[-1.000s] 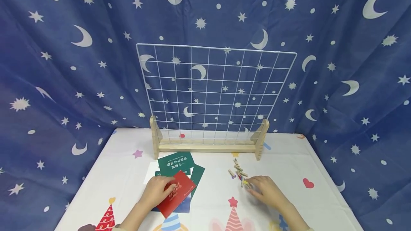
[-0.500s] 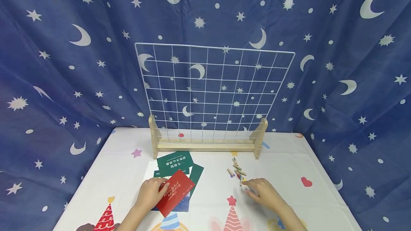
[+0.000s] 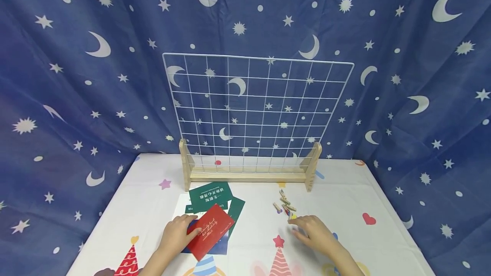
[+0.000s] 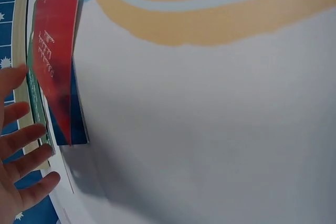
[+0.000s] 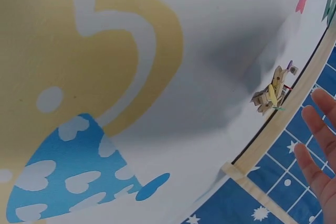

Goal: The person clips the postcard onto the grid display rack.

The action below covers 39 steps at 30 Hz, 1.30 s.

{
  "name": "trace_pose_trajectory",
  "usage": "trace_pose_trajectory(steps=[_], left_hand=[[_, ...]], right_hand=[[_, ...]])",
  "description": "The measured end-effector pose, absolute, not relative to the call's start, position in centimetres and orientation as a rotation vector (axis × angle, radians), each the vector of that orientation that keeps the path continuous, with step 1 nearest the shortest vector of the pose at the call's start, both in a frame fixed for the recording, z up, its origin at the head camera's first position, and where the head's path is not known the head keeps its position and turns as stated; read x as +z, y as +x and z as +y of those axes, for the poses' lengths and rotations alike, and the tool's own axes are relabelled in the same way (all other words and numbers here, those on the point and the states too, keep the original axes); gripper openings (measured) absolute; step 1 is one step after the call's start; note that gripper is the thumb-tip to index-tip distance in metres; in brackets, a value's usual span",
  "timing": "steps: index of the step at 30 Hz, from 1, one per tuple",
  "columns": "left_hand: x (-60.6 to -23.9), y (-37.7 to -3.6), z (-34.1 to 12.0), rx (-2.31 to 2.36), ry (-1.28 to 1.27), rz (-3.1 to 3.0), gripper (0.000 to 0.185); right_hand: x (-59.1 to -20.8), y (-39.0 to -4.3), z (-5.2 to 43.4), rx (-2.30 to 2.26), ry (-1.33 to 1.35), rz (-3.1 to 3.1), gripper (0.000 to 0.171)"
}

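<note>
The head view looks down the table toward the wire grid; both wrist views skim the tablecloth closely.

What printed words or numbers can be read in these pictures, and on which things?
Top green card: white Chinese characters, seen upside down, too small to read.
Green card beneath it: only the letters "ft" show clearly.
Red card under the left hand: slanted script, too blurred to read.
Clothespins, wire grid: no text.
</note>
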State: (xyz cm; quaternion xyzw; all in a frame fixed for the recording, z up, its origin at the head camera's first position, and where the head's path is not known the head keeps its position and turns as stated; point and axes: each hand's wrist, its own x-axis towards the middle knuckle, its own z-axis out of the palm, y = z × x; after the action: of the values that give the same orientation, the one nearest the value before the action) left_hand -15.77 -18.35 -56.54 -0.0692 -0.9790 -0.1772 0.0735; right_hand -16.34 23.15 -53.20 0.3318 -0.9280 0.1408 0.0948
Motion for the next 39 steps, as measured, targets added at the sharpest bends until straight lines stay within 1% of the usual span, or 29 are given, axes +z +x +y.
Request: trace_pose_trajectory(steps=[10, 18, 26, 39], left_hand=[[-57.6, -15.4, -18.6, -0.505, -0.237, -3.011, 0.078], [-58.1, -15.1, -18.6, -0.455, -0.242, -3.063, 0.095], [-58.3, -14.7, -18.4, -0.435, -0.256, -3.047, 0.099], [-57.9, -14.9, -18.2, -0.509, -0.220, -3.088, 0.091]], right_hand=[[-53.5, -16.5, 23.3, 0.416, 0.976, -2.722, 0.025], [-53.2, -16.9, 23.7, 0.442, 0.950, -2.820, 0.023], [-53.4, -17.1, 24.0, 0.489, 0.941, -2.804, 0.022], [-53.9, -17.6, 23.9, 0.465, 0.891, -2.787, 0.022]])
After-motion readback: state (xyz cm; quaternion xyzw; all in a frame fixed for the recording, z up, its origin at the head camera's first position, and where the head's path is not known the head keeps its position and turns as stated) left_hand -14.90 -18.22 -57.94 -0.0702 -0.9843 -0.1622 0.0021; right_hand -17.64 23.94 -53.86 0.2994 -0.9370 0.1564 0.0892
